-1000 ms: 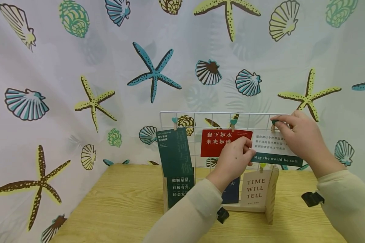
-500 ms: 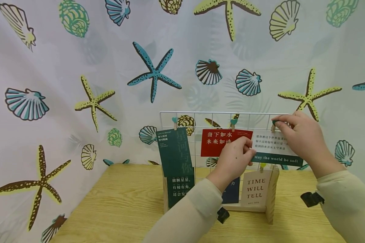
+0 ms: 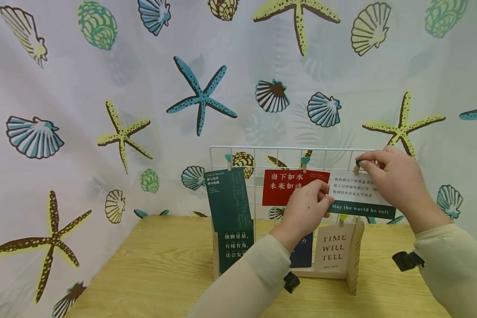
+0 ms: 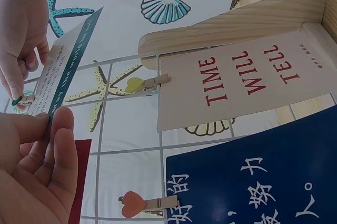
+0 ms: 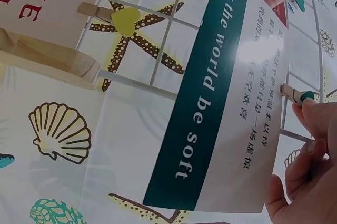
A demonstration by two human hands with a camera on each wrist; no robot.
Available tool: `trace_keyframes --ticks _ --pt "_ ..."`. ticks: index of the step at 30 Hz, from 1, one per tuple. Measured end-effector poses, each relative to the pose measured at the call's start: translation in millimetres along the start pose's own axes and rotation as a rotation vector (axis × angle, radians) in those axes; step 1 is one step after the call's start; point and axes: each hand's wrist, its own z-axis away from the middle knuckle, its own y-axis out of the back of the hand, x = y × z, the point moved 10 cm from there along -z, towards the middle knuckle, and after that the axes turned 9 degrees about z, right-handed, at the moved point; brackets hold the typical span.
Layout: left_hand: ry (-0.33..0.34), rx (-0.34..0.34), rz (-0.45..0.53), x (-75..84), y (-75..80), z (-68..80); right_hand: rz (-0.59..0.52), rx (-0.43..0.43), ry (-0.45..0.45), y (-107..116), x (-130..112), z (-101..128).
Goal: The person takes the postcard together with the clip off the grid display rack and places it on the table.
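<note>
1. From my remote seat I judged the step in hand to be fastening the white-and-green card to the top row of the white wire grid with the small wooden clip.
2. The right hand pinched that clip between thumb and forefinger at the card's upper edge. Doing this well, I thought, meant keeping the clip squeezed until its mouth took in both the wire and the card, then easing off slowly.
3. The left hand pinched the card's lower left corner, thumb against forefinger. I reckoned it should keep the card level and flat against the grid, since it sat slightly tilted in the head view.
4. The card hung between the two hands, touching both, just right of the red card and above the cream "TIME WILL TELL" card.
5. The grid stood in its wooden stand on the table, with a tall green card clipped at its left.
6. I could not tell whether the clip already gripped the wire.
</note>
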Motion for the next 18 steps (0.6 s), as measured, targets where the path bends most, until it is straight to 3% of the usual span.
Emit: trace_keyframes --ticks 18 --pt "0.003 0.009 0.014 -1.7 1.8 -1.5 -0.014 0.009 0.010 -1.7 0.4 -3.1"
